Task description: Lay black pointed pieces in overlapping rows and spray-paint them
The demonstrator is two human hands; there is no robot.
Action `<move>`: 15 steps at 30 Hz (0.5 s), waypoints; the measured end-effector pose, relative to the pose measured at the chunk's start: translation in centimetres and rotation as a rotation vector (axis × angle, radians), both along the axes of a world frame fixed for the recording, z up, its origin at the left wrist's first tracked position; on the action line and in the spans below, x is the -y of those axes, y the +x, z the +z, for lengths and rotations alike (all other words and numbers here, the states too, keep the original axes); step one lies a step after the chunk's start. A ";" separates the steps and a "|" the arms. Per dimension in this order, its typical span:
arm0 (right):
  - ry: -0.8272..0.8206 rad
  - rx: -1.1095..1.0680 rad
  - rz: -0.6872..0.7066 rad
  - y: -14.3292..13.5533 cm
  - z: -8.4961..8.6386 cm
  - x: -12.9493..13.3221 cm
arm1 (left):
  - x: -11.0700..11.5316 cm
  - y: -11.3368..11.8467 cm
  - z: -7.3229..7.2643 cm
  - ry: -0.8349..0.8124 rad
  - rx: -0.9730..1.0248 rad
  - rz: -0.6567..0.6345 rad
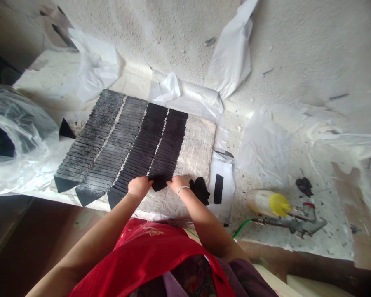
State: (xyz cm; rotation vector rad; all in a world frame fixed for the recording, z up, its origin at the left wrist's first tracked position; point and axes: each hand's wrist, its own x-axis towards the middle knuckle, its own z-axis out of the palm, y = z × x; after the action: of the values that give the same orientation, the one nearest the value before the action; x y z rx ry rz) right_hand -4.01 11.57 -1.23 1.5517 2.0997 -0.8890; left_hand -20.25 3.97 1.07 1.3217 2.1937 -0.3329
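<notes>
Four overlapping rows of dark fabric pieces lie side by side on a pale cloth-covered board (199, 138). The two left rows (92, 138) look dusted with grey; the two right rows (170, 144) are plain black. At the near end of the rightmost row is a black piece with a pointed tip (158, 183). My left hand (139, 186) pinches its left corner, and my right hand (178, 184), with a bracelet at the wrist, pinches its right corner. A loose black pile (200, 191) lies just right of my right hand.
A black strip (218, 189) rests on white paper (227, 167) at the right. Farther right lies a spray gun (297, 222) with a yellow-capped bottle (278, 205) and green hose (243, 227). Clear plastic (34, 123) bulges at the left. A rough wall (173, 37) stands behind.
</notes>
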 end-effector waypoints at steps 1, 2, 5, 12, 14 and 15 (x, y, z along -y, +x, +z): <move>0.014 -0.009 0.001 0.2 0.1 0.0 | 0.2 0.0 0.4 0.019 0.007 0.000; 0.026 -0.026 -0.003 0.5 0.3 0.1 | 0.6 0.0 0.9 0.060 0.029 0.016; 0.039 -0.149 -0.057 1.5 1.0 1.1 | 2.2 0.0 1.7 0.246 0.303 0.214; -0.315 -0.718 -0.125 0.9 3.3 5.9 | 4.3 0.8 1.1 0.280 1.346 1.006; -0.330 -0.729 -0.150 0.0 3.7 6.8 | 4.3 1.4 1.1 0.313 1.374 1.014; -0.315 -0.708 -0.170 -0.4 3.9 7.1 | 4.3 1.8 1.2 0.332 1.337 0.992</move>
State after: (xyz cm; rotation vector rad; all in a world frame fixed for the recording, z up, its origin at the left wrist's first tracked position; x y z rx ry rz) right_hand -4.43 4.50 2.63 1.3800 2.1075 -1.9540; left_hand -18.49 -0.36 2.27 0.1839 1.3884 1.0229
